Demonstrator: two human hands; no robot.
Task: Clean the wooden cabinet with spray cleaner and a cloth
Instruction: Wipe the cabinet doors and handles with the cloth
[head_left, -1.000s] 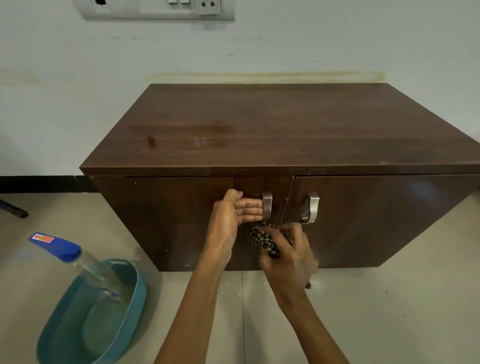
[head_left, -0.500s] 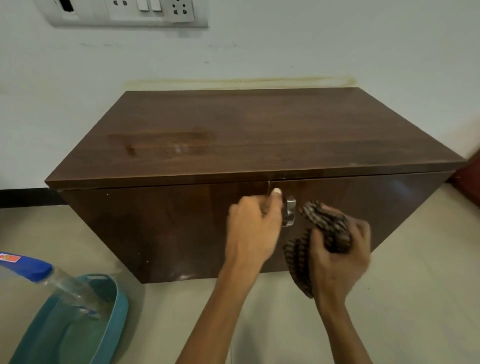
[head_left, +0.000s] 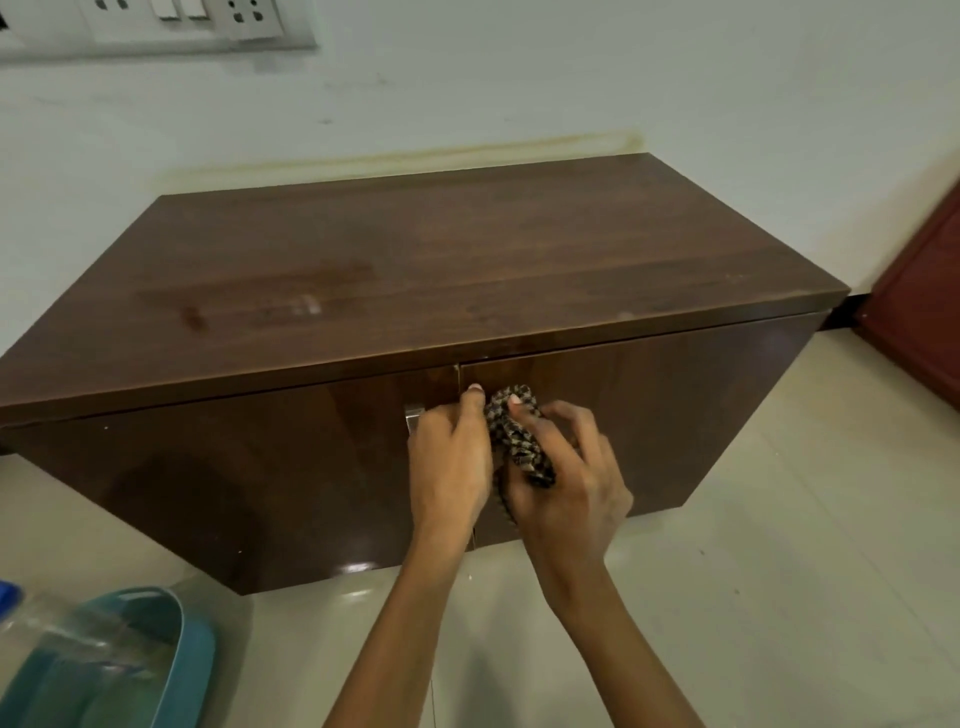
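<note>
Right hand (head_left: 569, 488) clutching checkered cloth (head_left: 519, 444) against wooden cabinet (head_left: 467, 270) door front, left hand (head_left: 451, 462) curled beside it, what it holds hidden

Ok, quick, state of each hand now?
Left hand: fingers curled at the door seam, grip cannot be told.
Right hand: holding the patterned cloth.

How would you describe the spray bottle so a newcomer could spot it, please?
Find the dark wooden cabinet against the wall, then the teal basin on the floor left of it. The spray bottle leans in that basin: clear plastic with a blue head, unlike the opaque basin.
</note>
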